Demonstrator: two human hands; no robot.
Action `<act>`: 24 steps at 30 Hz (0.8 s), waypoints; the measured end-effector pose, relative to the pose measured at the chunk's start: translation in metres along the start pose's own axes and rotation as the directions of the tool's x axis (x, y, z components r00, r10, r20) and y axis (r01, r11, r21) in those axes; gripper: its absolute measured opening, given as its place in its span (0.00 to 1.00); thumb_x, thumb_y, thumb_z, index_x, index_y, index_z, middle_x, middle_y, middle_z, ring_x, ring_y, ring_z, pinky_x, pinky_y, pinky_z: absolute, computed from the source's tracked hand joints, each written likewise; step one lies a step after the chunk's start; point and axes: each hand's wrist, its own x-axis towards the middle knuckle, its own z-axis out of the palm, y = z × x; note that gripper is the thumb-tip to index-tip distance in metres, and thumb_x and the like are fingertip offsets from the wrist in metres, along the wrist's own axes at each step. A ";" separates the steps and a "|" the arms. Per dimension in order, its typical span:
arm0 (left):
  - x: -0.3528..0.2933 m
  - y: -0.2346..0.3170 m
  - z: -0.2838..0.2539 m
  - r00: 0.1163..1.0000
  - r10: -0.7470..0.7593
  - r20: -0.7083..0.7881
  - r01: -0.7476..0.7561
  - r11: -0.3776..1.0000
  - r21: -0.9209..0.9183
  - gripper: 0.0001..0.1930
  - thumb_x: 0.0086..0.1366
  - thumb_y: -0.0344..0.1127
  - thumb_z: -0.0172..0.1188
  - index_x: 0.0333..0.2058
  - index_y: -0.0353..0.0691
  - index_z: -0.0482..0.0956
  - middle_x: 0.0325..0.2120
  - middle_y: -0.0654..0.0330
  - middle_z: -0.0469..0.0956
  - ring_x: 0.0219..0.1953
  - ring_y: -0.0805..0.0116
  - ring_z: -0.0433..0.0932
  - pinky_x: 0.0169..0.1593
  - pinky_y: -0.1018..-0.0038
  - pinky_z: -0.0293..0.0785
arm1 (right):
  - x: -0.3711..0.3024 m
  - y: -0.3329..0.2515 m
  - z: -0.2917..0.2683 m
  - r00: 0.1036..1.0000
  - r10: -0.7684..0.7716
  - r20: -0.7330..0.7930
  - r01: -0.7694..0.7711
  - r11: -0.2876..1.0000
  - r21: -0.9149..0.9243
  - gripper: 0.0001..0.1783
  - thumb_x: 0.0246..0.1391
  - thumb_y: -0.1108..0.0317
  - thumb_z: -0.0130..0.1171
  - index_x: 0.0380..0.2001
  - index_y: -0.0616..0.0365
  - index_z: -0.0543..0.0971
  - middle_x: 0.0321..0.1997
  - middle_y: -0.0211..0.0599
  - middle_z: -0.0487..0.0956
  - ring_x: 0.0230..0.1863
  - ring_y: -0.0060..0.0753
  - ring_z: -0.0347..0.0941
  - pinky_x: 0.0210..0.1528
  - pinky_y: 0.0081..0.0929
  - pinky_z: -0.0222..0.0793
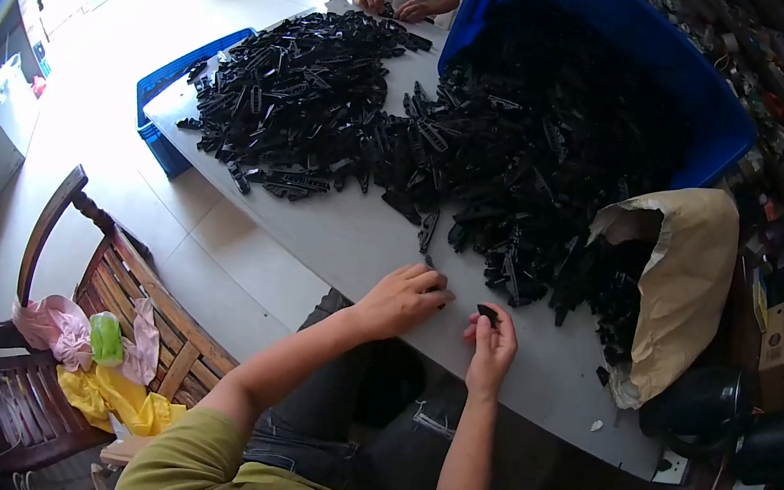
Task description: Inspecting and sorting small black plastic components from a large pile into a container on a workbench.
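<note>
Close to the table's near edge, my right hand (494, 352) pinches a small black plastic part (489, 313) between thumb and fingers. My left hand (401, 299) is just to the left of it, over the table, with curled fingers. A dark bit shows at its fingertips, too small to name. Beyond both hands spreads a big heap of black plastic parts (293, 96), long and slotted. A second mass of these parts (521, 183) spills from a tipped blue bin (715, 155) towards me.
An open brown paper sack (692, 287) with black parts lies at the right of the white table (313, 239). Across the table a person's hands (390, 6) handle a part. A blue crate (163, 149) stands left; a wooden chair (154, 297) with cloths is beside me.
</note>
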 end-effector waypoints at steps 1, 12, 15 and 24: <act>0.000 0.001 0.001 0.995 -0.004 -0.095 0.006 1.000 0.015 0.16 0.54 0.31 0.59 0.44 0.44 0.77 0.47 0.59 0.73 0.51 0.58 0.71 0.54 0.64 0.68 | 0.000 0.001 -0.001 1.000 0.002 -0.020 -0.001 0.997 0.072 0.11 0.62 0.69 0.53 0.46 0.60 0.75 0.33 0.30 0.76 0.27 0.16 0.68 0.33 0.14 0.67; 0.003 0.001 -0.010 0.992 -0.061 0.113 0.067 0.997 -0.047 0.17 0.57 0.35 0.62 0.46 0.42 0.76 0.41 0.58 0.73 0.50 0.57 0.70 0.57 0.62 0.64 | 0.010 -0.002 -0.010 0.994 0.056 -0.099 -0.003 0.883 0.470 0.12 0.68 0.59 0.44 0.40 0.57 0.70 0.31 0.37 0.77 0.25 0.23 0.69 0.28 0.20 0.65; 0.006 0.002 -0.005 0.995 -0.023 0.096 0.029 0.998 -0.064 0.15 0.57 0.35 0.62 0.44 0.40 0.78 0.40 0.56 0.73 0.48 0.56 0.71 0.53 0.65 0.68 | 0.009 -0.002 -0.017 0.989 0.147 -0.031 -0.118 0.889 0.443 0.13 0.68 0.58 0.43 0.39 0.56 0.70 0.32 0.36 0.78 0.25 0.24 0.72 0.29 0.20 0.67; -0.001 -0.002 -0.017 0.995 -0.096 0.033 0.101 0.947 -0.305 0.11 0.54 0.29 0.65 0.37 0.37 0.78 0.36 0.54 0.76 0.43 0.52 0.74 0.46 0.63 0.71 | 0.010 -0.010 -0.027 0.995 0.103 -0.005 -0.103 0.991 -0.089 0.11 0.58 0.75 0.56 0.43 0.61 0.70 0.36 0.35 0.77 0.29 0.20 0.72 0.31 0.18 0.69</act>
